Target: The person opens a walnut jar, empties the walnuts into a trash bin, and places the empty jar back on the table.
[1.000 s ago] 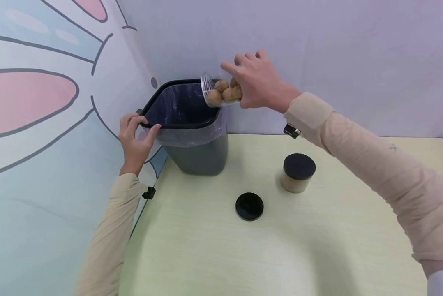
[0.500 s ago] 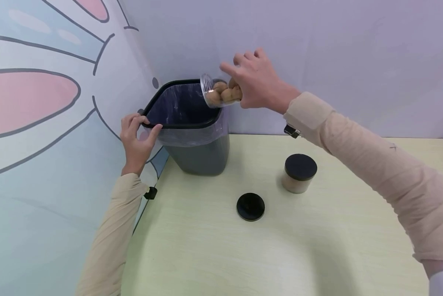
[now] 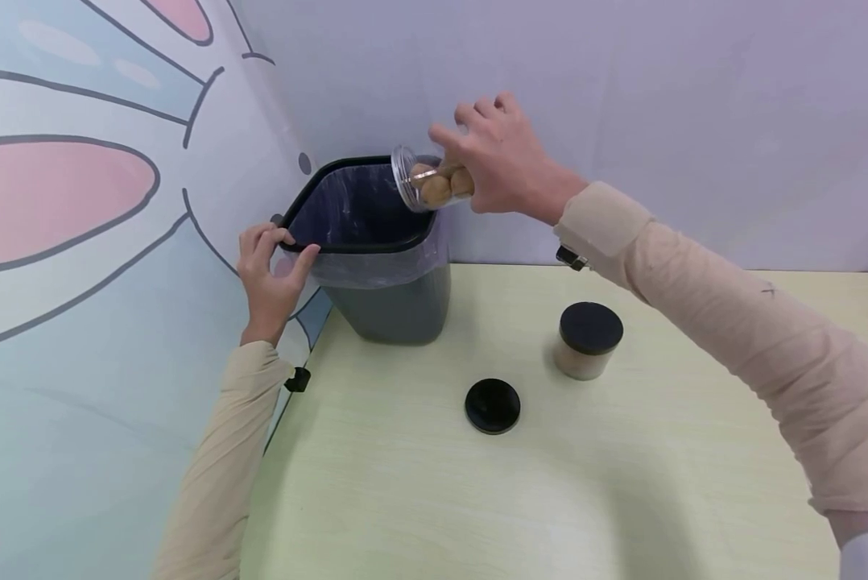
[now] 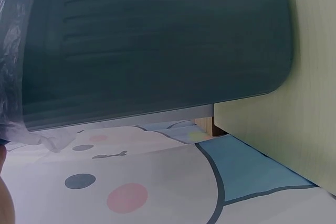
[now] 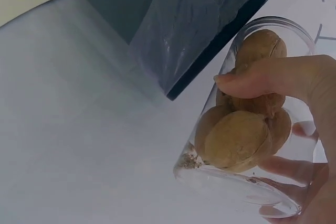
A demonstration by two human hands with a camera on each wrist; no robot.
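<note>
My right hand grips a clear plastic jar tipped on its side, its uncapped mouth over the right rim of the trash bin. Several walnuts are inside, with brown crumbs near the jar's base in the right wrist view. The grey trash bin has a black rim and a clear plastic liner folded over its outside. At the bin's near left corner, my left hand pinches the rim, thumb on the near side. Only a sliver of that hand shows in the left wrist view.
On the pale wooden table lies a black lid. A second jar with a black lid stands right of it. A wall with cartoon drawings borders the left; a plain pale wall rises behind.
The walnuts have shifted inside the tilted jar, and the jar's mouth has moved very slightly left. The left hand keeps its place on the bin's rim.
</note>
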